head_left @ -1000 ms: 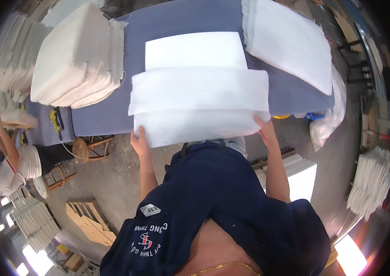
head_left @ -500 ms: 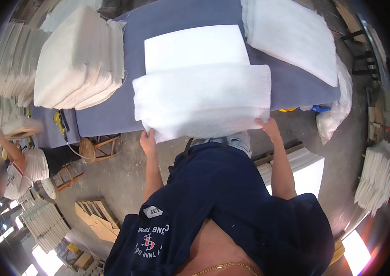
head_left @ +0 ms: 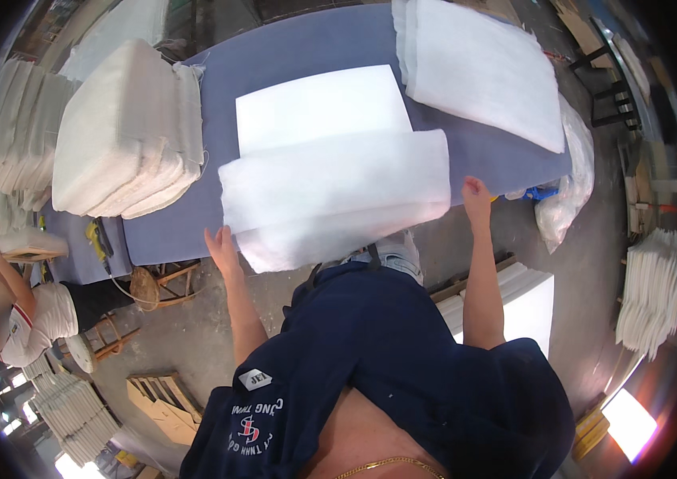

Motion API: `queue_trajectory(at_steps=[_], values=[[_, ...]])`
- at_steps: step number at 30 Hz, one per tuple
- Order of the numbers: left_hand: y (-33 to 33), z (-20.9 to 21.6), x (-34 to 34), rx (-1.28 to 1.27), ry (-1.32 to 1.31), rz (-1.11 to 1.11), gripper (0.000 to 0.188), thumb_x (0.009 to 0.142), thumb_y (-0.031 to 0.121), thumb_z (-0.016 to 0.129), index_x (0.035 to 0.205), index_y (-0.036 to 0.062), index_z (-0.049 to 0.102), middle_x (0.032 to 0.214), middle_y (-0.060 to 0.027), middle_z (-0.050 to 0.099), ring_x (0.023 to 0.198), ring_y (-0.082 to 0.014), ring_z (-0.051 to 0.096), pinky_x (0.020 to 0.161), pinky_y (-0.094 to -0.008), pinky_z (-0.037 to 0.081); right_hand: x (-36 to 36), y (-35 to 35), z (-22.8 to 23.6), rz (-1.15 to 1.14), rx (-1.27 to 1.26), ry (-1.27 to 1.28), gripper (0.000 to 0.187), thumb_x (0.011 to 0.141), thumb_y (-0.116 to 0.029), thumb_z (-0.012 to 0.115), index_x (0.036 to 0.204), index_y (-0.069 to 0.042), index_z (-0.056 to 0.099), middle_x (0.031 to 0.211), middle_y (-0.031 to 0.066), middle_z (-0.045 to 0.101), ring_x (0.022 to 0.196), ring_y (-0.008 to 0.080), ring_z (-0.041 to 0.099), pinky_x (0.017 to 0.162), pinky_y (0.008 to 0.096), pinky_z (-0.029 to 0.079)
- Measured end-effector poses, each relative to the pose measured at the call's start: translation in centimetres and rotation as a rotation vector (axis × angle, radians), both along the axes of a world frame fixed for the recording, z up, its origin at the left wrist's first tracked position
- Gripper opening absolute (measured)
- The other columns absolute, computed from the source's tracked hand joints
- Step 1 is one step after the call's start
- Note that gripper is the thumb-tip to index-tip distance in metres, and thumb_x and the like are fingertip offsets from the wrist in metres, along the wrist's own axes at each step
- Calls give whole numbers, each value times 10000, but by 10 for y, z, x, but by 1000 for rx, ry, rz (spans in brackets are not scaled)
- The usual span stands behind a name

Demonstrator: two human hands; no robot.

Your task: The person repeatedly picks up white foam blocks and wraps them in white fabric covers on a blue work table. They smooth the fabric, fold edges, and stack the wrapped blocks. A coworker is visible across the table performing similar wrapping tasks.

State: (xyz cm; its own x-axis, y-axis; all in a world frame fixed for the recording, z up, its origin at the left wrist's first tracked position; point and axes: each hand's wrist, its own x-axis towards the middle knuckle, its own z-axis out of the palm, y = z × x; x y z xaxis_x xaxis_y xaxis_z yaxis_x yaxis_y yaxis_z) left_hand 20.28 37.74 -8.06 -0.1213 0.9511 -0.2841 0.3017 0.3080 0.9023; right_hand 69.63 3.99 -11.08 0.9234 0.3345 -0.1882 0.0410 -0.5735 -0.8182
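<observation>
Both hands, left [head_left: 222, 243] and right [head_left: 476, 194], grip folded white wadding [head_left: 334, 191]; blue table [head_left: 218, 231] beneath.

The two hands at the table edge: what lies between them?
In the head view, folded white wadding spans from left hand to right hand, overhanging the blue table.

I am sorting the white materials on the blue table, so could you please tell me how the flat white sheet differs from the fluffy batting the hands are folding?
The flat sheet has crisp straight edges and a smooth face; the batting looks soft, fuzzy and rounded at its fold. The sheet lies flat in one layer; the batting is doubled over and overhangs the table edge. The left hand and right hand hold the batting's near corners, not the sheet. Both are white and rectangular.
</observation>
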Motion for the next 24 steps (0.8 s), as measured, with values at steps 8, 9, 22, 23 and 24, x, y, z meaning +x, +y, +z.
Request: queue_trajectory(at_steps=[8, 9, 22, 23, 24], values=[[46, 24, 2, -179, 244, -254, 631, 871, 187, 645, 1439, 66, 401, 1136, -151, 613, 986, -216, 610, 734, -341, 523, -1, 28, 45, 453, -431, 228, 378, 853, -392, 690, 800, -21, 646, 688, 28, 630, 586, 137, 571, 519, 312, 451], [48, 28, 5, -209, 122, -204, 608, 867, 184, 644, 1425, 75, 426, 1149, -144, 612, 975, -207, 610, 735, -336, 520, -3, 30, 56, 388, -327, 357, 365, 854, -389, 689, 803, -29, 646, 680, 25, 625, 581, 135, 577, 517, 307, 452], [236, 99, 140, 75, -576, -283, 460, 943, 189, 594, 1370, 51, 492, 1326, -142, 506, 1123, -250, 575, 940, -331, 509, 85, 225, 142, 110, 798, 632, 402, 963, -304, 583, 1270, -44, 578, 1113, 91, 665, 1022, 222, 646, 865, 372, 523], [244, 105, 160, 148, -402, -310, 461, 935, 190, 608, 1364, 61, 501, 1327, -140, 510, 1147, -252, 563, 957, -346, 495, 87, 237, 142, 150, 670, 533, 428, 961, -301, 588, 1304, -47, 559, 1143, 95, 658, 1062, 219, 629, 902, 373, 505], [250, 106, 174, 227, -224, -335, 462, 928, 192, 622, 1359, 71, 510, 1328, -138, 514, 1171, -255, 551, 973, -361, 481, 89, 252, 140, 195, 546, 437, 458, 959, -299, 593, 1338, -49, 540, 1172, 100, 651, 1102, 217, 613, 938, 374, 487]])
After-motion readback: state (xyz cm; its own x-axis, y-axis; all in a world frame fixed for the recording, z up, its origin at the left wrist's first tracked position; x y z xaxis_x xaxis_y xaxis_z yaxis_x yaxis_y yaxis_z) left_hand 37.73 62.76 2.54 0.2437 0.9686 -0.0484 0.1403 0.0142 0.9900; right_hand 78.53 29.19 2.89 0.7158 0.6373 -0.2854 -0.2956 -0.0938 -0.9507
